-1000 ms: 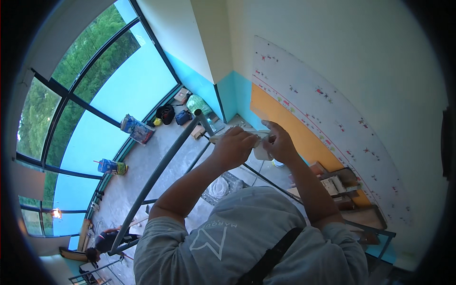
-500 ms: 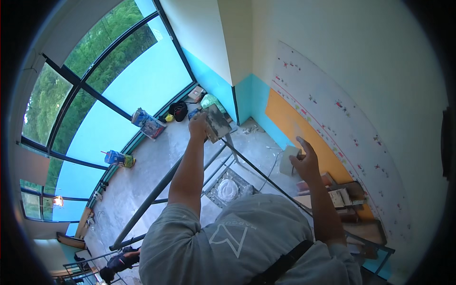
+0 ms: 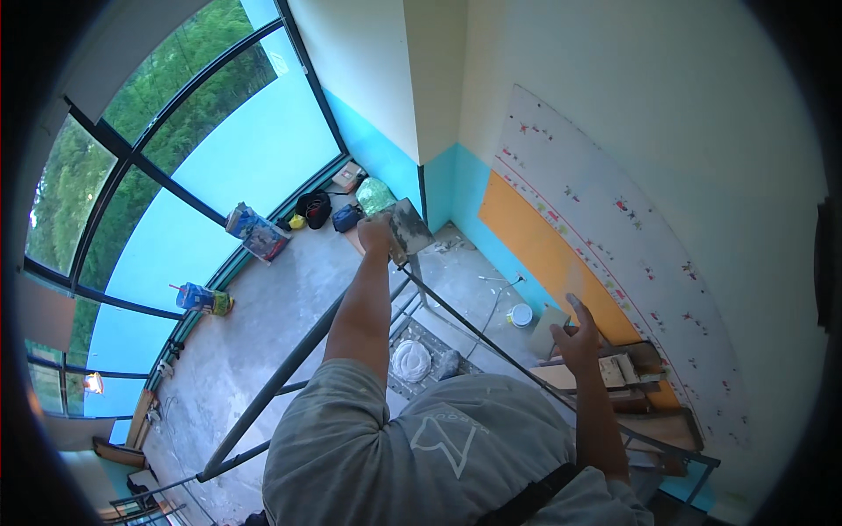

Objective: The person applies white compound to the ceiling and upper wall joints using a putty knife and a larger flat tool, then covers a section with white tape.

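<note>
My left hand [image 3: 375,235] is raised in front of me, its fingers closed around a flat, squarish plastering plate [image 3: 410,228] smeared with grey and white. Over to the right, my right hand [image 3: 579,342] has its index finger raised and the others curled. A thin pale rectangular scraper blade [image 3: 547,331] sticks out from its left side; the hand covers any handle. Below, between my arms, a round mound of white putty [image 3: 410,360] rests on a grey square board [image 3: 405,333].
Dark metal scaffold bars [image 3: 272,390] cross below me. By the windows on the left stand paint containers [image 3: 256,231] and a blue bucket [image 3: 203,299]. Bags [image 3: 313,209] lie near the far corner. A white tub [image 3: 520,316] and stacked wooden pieces [image 3: 636,368] sit along the orange-panelled wall.
My right hand and its blade have moved lower and slightly right, uncovering the white tub. My left hand with the plate is slightly further right. The whole view has shifted a little.
</note>
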`<state>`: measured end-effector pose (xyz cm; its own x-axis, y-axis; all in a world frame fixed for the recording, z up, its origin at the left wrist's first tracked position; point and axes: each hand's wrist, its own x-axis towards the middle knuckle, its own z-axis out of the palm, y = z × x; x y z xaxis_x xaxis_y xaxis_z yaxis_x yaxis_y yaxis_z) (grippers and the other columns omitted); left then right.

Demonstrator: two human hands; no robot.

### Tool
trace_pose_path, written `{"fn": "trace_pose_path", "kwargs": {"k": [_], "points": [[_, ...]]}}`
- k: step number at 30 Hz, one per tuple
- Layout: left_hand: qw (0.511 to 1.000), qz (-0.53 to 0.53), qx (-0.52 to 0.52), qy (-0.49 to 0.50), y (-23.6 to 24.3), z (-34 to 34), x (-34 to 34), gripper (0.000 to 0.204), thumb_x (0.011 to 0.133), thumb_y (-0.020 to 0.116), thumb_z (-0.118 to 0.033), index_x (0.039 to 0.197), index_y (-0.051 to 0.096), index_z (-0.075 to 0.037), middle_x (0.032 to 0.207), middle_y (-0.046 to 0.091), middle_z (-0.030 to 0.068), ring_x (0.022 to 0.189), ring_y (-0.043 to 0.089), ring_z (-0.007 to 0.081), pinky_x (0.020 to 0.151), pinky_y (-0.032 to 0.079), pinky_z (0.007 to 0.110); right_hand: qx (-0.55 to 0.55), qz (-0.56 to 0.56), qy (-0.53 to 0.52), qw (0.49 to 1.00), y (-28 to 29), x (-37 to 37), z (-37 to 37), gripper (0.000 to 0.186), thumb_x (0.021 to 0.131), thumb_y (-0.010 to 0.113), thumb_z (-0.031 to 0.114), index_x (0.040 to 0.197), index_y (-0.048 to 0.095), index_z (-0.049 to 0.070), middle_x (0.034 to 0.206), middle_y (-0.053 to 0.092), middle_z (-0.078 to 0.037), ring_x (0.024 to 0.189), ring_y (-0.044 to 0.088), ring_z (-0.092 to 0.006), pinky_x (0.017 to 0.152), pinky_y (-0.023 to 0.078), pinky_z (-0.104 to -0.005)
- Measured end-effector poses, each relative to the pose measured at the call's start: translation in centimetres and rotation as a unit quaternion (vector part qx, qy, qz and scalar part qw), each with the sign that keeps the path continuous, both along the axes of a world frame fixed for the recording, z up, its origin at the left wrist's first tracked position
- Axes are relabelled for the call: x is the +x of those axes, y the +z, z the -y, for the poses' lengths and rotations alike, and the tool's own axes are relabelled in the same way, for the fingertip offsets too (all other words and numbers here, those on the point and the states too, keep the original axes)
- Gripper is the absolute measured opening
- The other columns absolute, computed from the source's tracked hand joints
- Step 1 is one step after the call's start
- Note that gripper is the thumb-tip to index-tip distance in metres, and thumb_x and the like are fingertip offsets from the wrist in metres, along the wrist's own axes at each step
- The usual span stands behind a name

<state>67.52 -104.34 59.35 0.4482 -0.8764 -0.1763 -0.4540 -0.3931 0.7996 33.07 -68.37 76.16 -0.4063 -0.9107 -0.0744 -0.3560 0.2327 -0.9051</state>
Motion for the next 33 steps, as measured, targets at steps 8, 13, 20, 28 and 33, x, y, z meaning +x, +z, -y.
{"fn": "trace_pose_path", "kwargs": {"k": [8,13,20,28,33], "points": [[0.998,-0.065,-0.004,-0.022,1.5,-1.6,-0.9,0.072,0.076,0.082,-0.042,0.12,0.056,0.008,0.115,0.065,0.0243,0.108,0.064,0.0359,0.093,0.05,0.041,0.024,0.031,-0.022,0.999,-0.4,0.4,-0.6,0.062,0.079,0.069,-0.001,0.137,0.048,-0.005,0.138,0.053,-0.017,0.098,0.067,-0.0175,0.075,0.058,-0.0272],[0.997,-0.042,-0.051,0.033,3.6,-3.1,-1.4,0.072,0.076,0.082,-0.045,0.117,0.059,0.01,0.115,0.066,0.0241,0.108,0.065,0.0338,0.092,0.05,0.04,0.027,0.047,-0.02,0.998,-0.1,0.9,-0.4,0.063,0.081,0.069,-0.001,0.139,0.046,-0.006,0.139,0.052,-0.018,0.097,0.068,-0.0177,0.076,0.058,-0.0272],[0.918,-0.116,-0.172,-0.338,8.9,-10.8,-5.0,0.035,0.091,0.071,-0.031,0.111,0.067,-0.002,0.105,0.068,0.0131,0.093,0.065,0.0212,0.081,0.052,0.033,0.006,0.174,-0.029,0.984,2.3,2.4,2.6,0.064,0.086,0.068,0.002,0.144,0.041,-0.005,0.142,0.049,-0.018,0.103,0.067,-0.0208,0.079,0.059,-0.0293],[0.823,-0.098,-0.175,-0.531,16.0,-24.7,-11.4,0.038,0.079,0.081,-0.02,0.113,0.069,-0.007,0.117,0.067,0.0142,0.113,0.063,0.0282,0.098,0.049,0.039,-0.114,0.275,-0.005,0.955,1.7,3.0,4.5,0.067,0.087,0.069,0.002,0.145,0.037,-0.006,0.144,0.046,-0.018,0.1,0.068,-0.0218,0.077,0.06,-0.0309],[0.836,-0.328,0.053,-0.437,15.2,-25.7,-11.7,0.042,0.086,0.075,-0.013,0.121,0.057,0.001,0.111,0.068,0.0159,0.106,0.066,0.0202,0.092,0.051,0.036,-0.039,0.191,0.01,0.981,2.6,3.3,4.6,0.074,0.082,0.075,0.003,0.144,0.037,-0.009,0.142,0.049,-0.018,0.084,0.068,-0.0163,0.072,0.058,-0.0279]]}}
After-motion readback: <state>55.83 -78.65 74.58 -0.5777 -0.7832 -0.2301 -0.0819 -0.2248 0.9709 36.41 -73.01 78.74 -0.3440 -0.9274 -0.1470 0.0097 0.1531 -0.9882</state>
